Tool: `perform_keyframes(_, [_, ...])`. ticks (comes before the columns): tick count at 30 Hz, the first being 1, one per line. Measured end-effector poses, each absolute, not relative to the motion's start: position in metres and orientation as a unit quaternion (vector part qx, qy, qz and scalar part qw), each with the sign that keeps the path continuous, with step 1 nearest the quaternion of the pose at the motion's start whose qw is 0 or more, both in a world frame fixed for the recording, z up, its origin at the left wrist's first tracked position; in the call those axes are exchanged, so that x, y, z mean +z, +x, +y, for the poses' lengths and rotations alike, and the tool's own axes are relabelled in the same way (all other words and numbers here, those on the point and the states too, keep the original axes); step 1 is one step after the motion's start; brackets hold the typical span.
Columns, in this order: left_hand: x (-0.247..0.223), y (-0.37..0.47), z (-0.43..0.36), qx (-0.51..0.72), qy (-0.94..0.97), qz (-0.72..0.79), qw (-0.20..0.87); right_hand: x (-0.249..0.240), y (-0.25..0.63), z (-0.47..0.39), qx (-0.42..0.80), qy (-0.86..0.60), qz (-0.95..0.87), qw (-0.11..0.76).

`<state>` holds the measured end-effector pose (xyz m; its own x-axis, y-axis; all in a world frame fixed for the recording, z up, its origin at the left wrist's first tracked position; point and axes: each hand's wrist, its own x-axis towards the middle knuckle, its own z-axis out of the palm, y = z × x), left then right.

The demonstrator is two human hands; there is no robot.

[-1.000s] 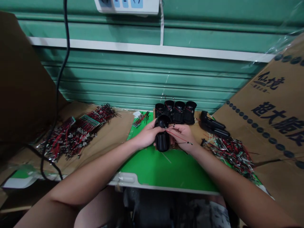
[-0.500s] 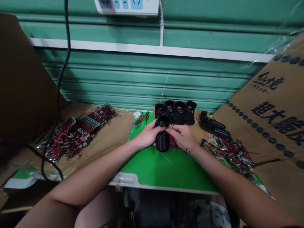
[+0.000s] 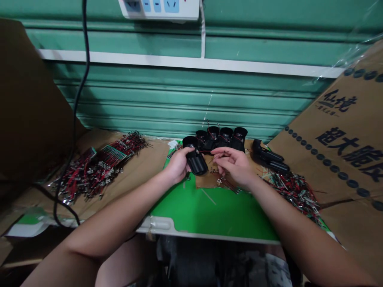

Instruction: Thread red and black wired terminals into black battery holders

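Note:
A black plastic housing (image 3: 197, 163), with a round flared end and a ribbed body, is tilted in my left hand (image 3: 177, 165), whose fingers wrap its left side. From its middle a thin red wire (image 3: 206, 151) runs across to the fingertips of my right hand (image 3: 233, 163), which are pinched on the wire's end. Beneath the right hand, several loose wires with small connectors (image 3: 223, 181) lie on a piece of cardboard (image 3: 203, 181). Behind both hands stand several similar black housings (image 3: 239, 137) in a row, with red wires at their openings.
Bundles of red and black wires (image 3: 98, 171) spread over cardboard at left; another wire pile (image 3: 296, 195) lies at right. Black handle-shaped parts (image 3: 269, 157) rest near the printed carton (image 3: 338, 159). A dark cable (image 3: 79, 91) hangs at left, and a power strip (image 3: 161, 8) is on the wall.
My left hand has moved the housing left and tilted it. My right hand has drawn away to the right, and the red wire now stretches between them. Loose wires on the cardboard are uncovered.

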<state>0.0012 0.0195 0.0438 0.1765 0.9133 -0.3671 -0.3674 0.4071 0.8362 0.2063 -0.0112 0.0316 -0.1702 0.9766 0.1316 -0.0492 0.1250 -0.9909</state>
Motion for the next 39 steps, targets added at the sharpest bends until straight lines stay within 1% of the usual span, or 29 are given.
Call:
perform_keyframes(3, [0.049, -0.001, 0.023, 0.449, 0.262, 0.445, 0.730, 0.039, 0.208, -0.017, 0.522, -0.359, -0.580, 0.512])
perform_keyframes(5, [0.049, -0.002, 0.023, 0.449, 0.260, 0.441, 0.732, 0.042, 0.206, -0.020, 0.515, -0.349, -0.579, 0.526])
perform_keyframes(14, [0.042, -0.005, 0.019, 0.421, 0.292, 0.379, 0.771, 0.048, 0.203, -0.018, 0.445, -0.394, -0.548, 0.588])
perform_keyframes(17, [0.043, -0.005, 0.017, 0.425, 0.310, 0.366, 0.768, 0.047, 0.203, -0.016, 0.430, -0.406, -0.536, 0.602])
perform_keyframes(22, [0.042, -0.006, 0.009, 0.385, 0.408, 0.375, 0.738, 0.043, 0.203, -0.014, 0.395, -0.421, -0.528, 0.624])
perform_keyframes(26, [0.041, -0.003, 0.003, 0.325, 0.486, 0.403, 0.704, 0.040, 0.202, -0.016, 0.352, -0.441, -0.552, 0.614])
perform_keyframes(30, [0.041, 0.000, -0.002, 0.273, 0.520, 0.370, 0.720, 0.037, 0.200, -0.018, 0.277, -0.436, -0.613, 0.598])
perform_keyframes(34, [0.038, 0.001, -0.002, 0.254, 0.517, 0.354, 0.737, 0.036, 0.199, -0.017, 0.210, -0.412, -0.669, 0.582])
perform_keyframes(39, [0.038, 0.001, -0.001, 0.240, 0.526, 0.347, 0.738, 0.034, 0.198, -0.016, 0.193, -0.411, -0.678, 0.578])
